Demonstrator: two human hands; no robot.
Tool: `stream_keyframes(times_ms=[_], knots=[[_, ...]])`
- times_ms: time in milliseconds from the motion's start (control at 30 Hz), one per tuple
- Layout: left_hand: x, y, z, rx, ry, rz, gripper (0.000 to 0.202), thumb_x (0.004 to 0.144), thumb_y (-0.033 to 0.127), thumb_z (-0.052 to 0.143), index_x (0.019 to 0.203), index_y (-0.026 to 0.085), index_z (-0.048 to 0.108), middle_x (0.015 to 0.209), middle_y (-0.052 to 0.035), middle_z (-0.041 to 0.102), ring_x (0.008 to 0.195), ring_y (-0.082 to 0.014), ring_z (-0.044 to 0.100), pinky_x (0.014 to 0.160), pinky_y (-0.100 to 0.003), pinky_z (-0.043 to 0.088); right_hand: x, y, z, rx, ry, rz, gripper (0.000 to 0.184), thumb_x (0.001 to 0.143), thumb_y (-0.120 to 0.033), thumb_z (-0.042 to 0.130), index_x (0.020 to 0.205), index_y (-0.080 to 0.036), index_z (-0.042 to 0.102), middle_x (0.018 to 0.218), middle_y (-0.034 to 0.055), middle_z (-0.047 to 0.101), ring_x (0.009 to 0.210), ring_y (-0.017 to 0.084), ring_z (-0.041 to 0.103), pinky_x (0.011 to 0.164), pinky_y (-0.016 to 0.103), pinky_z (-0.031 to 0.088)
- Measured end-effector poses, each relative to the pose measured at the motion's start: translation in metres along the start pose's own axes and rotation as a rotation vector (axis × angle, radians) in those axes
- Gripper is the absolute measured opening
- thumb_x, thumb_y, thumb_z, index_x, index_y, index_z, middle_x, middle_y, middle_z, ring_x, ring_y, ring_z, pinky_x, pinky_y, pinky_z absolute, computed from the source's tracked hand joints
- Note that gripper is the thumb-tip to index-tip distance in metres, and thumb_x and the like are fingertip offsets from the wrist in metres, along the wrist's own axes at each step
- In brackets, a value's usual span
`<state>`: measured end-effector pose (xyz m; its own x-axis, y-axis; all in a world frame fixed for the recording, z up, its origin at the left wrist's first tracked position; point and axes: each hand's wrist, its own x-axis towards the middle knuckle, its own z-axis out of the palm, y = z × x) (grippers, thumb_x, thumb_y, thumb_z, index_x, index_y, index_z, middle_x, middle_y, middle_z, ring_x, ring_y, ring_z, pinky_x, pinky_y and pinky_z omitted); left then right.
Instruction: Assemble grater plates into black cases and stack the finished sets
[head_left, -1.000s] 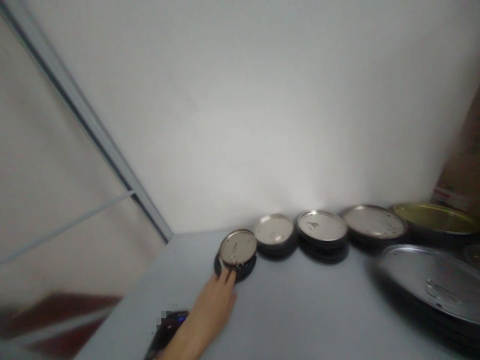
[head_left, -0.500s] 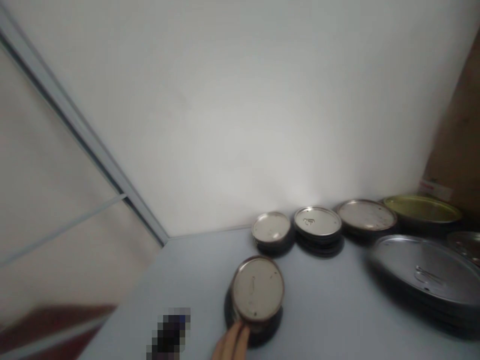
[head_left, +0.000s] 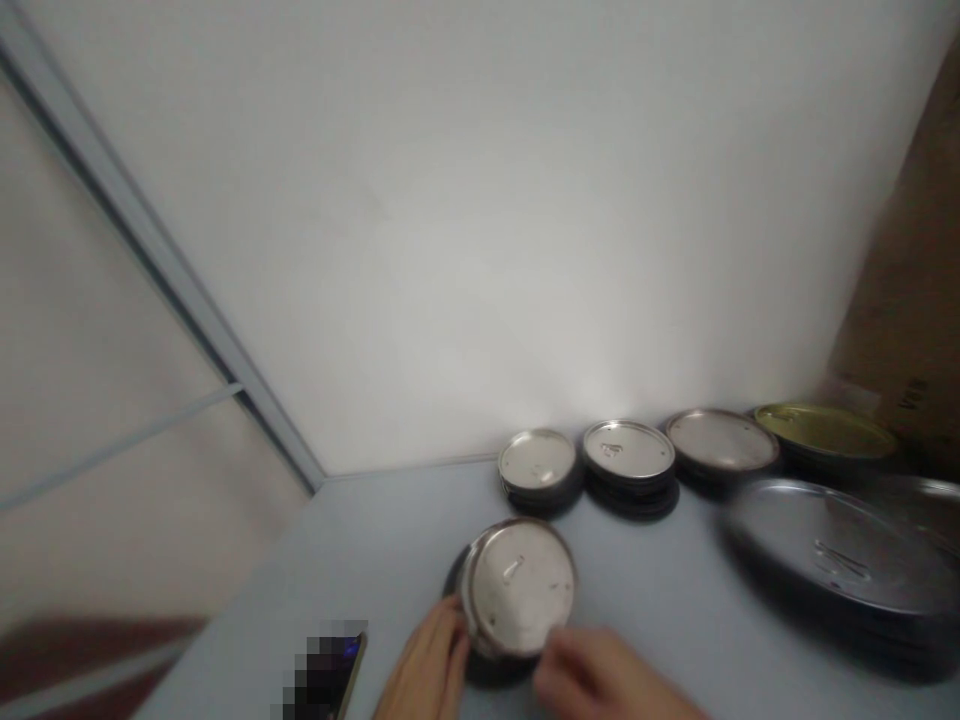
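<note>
Near the table's front stands a small stack of round metal can lids, its silvery top lid [head_left: 525, 590] showing a pull tab. That top lid sits shifted to the right over the lids below. My left hand [head_left: 427, 660] grips the stack's left side, fingers along the rims. At the front right edge of the top lid, my right hand [head_left: 589, 672] is closed, fingers curled and slightly blurred, seemingly pinching the rim. Its fingertips are partly hidden.
Along the wall stand more lid stacks: a small one [head_left: 537, 462], a silver one [head_left: 628, 452], a wider one [head_left: 721, 440] and a gold one [head_left: 825, 430]. Large oval lids [head_left: 840, 550] lie at right, by a cardboard box [head_left: 911, 330]. A phone [head_left: 330, 675] lies at left.
My right hand has come in from below to the top lid's edge. My left hand has moved left around the stack's side. The top lid has turned and shifted slightly right.
</note>
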<state>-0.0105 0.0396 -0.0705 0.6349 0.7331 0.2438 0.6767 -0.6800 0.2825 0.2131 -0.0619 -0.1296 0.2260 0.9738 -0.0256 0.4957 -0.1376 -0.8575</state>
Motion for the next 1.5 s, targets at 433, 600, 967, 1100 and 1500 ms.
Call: stream_keyframes(times_ms=[433,600,967,1100,1500], knots=[[0.003,-0.010,0.007,-0.066,0.161,-0.018,0.044,0.092,0.013,0.033,0.128,0.017,0.057,0.129,-0.0126,0.066,0.120,-0.0210,0.063,0.105,-0.033,0.051,0.067,-0.006,-0.060,-0.130,0.172,-0.018,0.017,0.085,-0.020,0.039,0.093,-0.019,0.054,0.080,0.0095,0.070,0.074,0.024,0.066,0.066,0.030,0.042],[0.003,-0.033,0.029,0.024,0.226,0.005,0.049,0.090,0.012,0.035,0.133,0.016,0.057,0.134,-0.0120,0.064,0.128,-0.0251,0.058,0.107,-0.041,0.050,0.049,0.013,-0.092,-0.084,0.223,-0.017,0.030,0.082,-0.037,0.034,0.096,-0.019,0.054,0.072,0.0068,0.068,0.068,0.024,0.064,0.063,0.033,0.044],[0.021,-0.039,0.035,0.035,0.277,-0.062,0.053,0.087,0.006,0.033,0.130,0.020,0.061,0.131,-0.0058,0.067,0.132,-0.0257,0.053,0.108,-0.044,0.050,-0.009,0.070,-0.164,-0.114,0.350,0.146,0.042,0.075,-0.055,0.043,0.096,-0.021,0.057,0.081,0.0121,0.073,0.084,0.030,0.071,0.073,0.036,0.053],[0.034,-0.046,0.027,0.027,0.301,-0.099,0.051,0.084,0.007,0.035,0.121,0.019,0.067,0.123,-0.0060,0.071,0.130,-0.0285,0.054,0.106,-0.046,0.051,-0.005,0.058,-0.154,-0.248,0.333,0.142,0.036,0.085,-0.044,0.033,0.101,-0.019,0.055,0.077,0.0105,0.071,0.075,0.029,0.071,0.070,0.037,0.051],[0.072,-0.020,0.007,-0.117,0.288,-0.439,0.038,0.080,0.042,0.052,0.111,0.024,0.066,0.096,-0.0035,0.077,0.096,-0.0284,0.068,0.086,-0.039,0.049,0.001,0.018,-0.122,-0.501,0.233,-0.234,0.011,0.093,-0.024,0.053,0.093,-0.022,0.064,0.102,0.0094,0.062,0.098,0.027,0.057,0.086,0.039,0.046]])
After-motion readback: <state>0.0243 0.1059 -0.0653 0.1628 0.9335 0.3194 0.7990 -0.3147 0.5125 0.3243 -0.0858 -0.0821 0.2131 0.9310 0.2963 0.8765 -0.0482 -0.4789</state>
